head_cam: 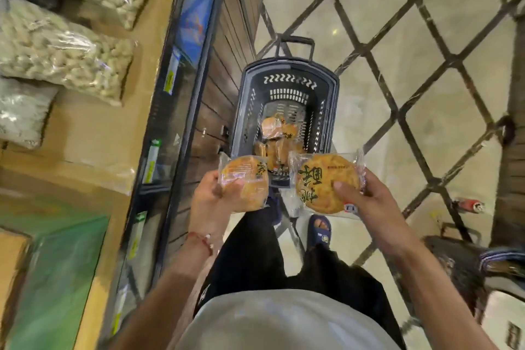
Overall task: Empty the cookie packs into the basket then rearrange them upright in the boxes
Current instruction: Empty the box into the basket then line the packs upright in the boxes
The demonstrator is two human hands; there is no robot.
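Currently your left hand [211,196] has its fingers curled round one wrapped cookie pack [247,182], thumb pinning the wrapper front. The hold is firm. Your right hand [366,202] grips a second cookie pack [324,179], thumb pressed on the cookie face, other fingers hidden behind it.

Both packs face you, side by side but apart, over the near end of the black basket [287,94] on the floor. Several loose packs [277,133] lie jumbled in its bottom.

Step, as I read it: the emptying phase, with these two packs about to go in. The next move calls for lowering them or simply letting go over the opening. The left-hand pack sits close to the near-left rim, so shift it inward first or it may clip the rim and land outside. Upright sorting into boxes looks not yet begun.

Around:
- The shelf rail with price tags [170,111] is just left of the basket.
- The cardboard boxes [93,133] are up on the shelf.
- Clear bags of pale snacks [56,51] lie in them.
- Your sandalled foot [319,231] is on the basket's near side, below the right-hand pack, and a dropped pack could hit it.

Nothing lies between the packs and the opening. There is a blurred dark object at lower right; I cannot tell what it is.
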